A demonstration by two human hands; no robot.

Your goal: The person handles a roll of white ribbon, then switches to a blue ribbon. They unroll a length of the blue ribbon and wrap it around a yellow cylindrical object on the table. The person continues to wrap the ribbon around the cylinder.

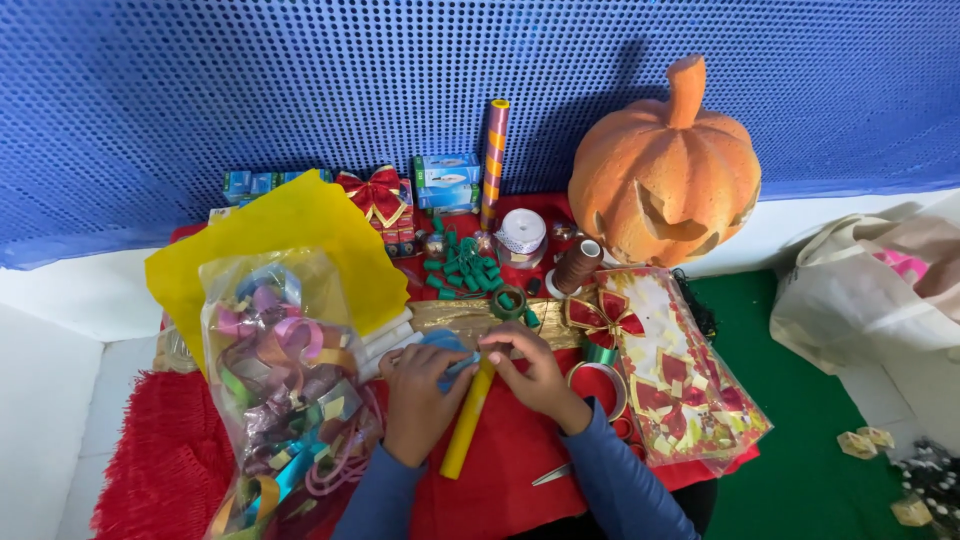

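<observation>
Red cloth (500, 470): both hands' grip closed on yellow tube (466, 420).

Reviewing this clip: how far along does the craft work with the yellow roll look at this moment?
Early, apparently. Done: only the supplies are laid out, like the clear bag of ribbon curls and green pieces. In hand: the left hand and right hand press a blue piece against the top of the yellow roll. Left: most of the roll shows bare; scissors lie unused.
</observation>
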